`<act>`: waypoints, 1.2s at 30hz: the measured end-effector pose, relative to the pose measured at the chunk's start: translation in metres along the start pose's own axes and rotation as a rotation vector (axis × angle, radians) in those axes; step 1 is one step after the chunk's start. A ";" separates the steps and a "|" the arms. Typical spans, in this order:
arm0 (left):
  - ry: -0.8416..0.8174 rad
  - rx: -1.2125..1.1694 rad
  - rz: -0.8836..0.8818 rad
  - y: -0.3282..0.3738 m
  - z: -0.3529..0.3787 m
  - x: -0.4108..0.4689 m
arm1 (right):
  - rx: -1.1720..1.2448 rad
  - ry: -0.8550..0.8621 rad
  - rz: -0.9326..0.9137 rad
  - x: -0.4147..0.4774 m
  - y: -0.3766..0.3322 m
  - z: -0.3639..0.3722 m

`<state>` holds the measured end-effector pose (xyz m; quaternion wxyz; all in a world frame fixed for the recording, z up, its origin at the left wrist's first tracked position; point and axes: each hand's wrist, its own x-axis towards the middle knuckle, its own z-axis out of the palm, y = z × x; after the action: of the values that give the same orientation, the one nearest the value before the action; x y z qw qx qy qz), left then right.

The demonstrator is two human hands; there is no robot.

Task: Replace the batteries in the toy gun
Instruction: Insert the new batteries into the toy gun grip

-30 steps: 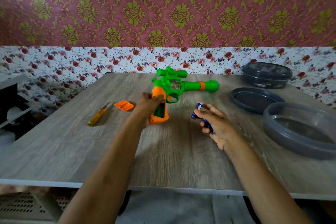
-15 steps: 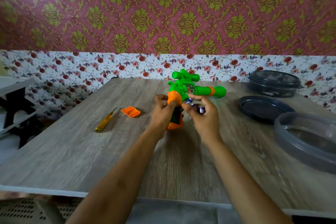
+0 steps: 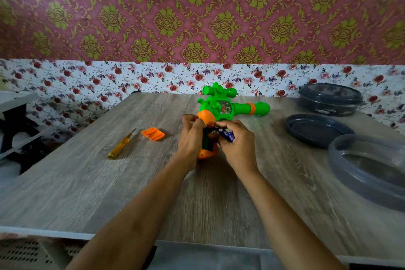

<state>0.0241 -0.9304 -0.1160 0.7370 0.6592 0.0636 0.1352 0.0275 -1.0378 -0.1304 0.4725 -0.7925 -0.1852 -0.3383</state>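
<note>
A wood-grain tabletop (image 3: 87,182) fills the lower part of the view, its far edge against a wall papered in flowers. Along the right edge sits a large grey round tub (image 3: 370,171), open at the top. Behind it, toward the far right corner, lies a dark round lid (image 3: 315,129), and beyond that a dark closed container (image 3: 329,98) stands almost at the far edge.

The toy gun (image 3: 221,107) is near the middle of the tabletop, toward the far edge, green with an orange handle, barrel pointing right and handle toward the person. The battery slot in the handle is open and shows dark inside.

The left hand (image 3: 190,138) wraps the handle from the left, fingers curled shut around it, thumb on the orange top. The right hand (image 3: 238,149) is closed from the right side, fingertips pinching a blue battery (image 3: 226,135) right at the open slot; a second one may be held behind it, but that is too blurred to tell. The print on the battery cannot be read.

Left of the gun, the orange battery cover (image 3: 152,133) lies flat and apart from it. Further left, a yellow-handled screwdriver (image 3: 121,144) lies with its tip pointing toward the far edge.
</note>
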 end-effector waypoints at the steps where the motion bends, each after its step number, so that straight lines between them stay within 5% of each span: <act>1: 0.003 0.013 0.001 -0.001 0.000 0.000 | -0.004 -0.007 -0.010 -0.001 0.000 0.000; 22: 0.090 -0.094 -0.091 0.002 -0.002 -0.001 | -0.253 -0.221 -0.077 -0.006 -0.005 0.001; 36: 0.090 -0.067 -0.084 -0.002 -0.001 0.000 | -0.237 -0.166 -0.095 -0.005 -0.007 0.000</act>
<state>0.0245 -0.9295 -0.1177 0.7601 0.6241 0.1199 0.1356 0.0196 -1.0347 -0.1294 0.3422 -0.8584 -0.2196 -0.3128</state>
